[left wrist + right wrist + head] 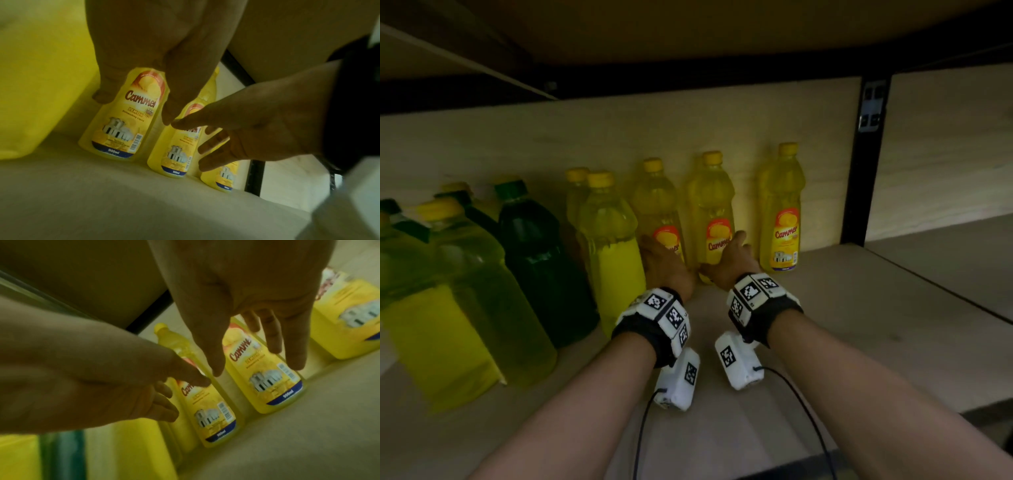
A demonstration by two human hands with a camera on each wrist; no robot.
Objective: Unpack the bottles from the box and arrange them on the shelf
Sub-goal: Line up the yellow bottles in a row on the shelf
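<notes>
Three yellow Cammer dish-liquid bottles stand upright in a row at the back of the shelf (825,308). My left hand (659,255) is at the front of the leftmost bottle (123,129), with the thumb to its right and the fingers (102,97) to its left, loosely spread. My right hand (729,250) is at the middle bottle (267,378), its fingers (296,360) straight and its thumb apart on the other side. The third bottle (782,209) stands alone to the right. No box shows in any view.
Several large yellow and dark green bottles (541,260) crowd the shelf's left half, the nearest yellow one (613,246) beside my left hand. A black upright post (859,171) bounds the bay on the right. The upper shelf (688,34) hangs low overhead.
</notes>
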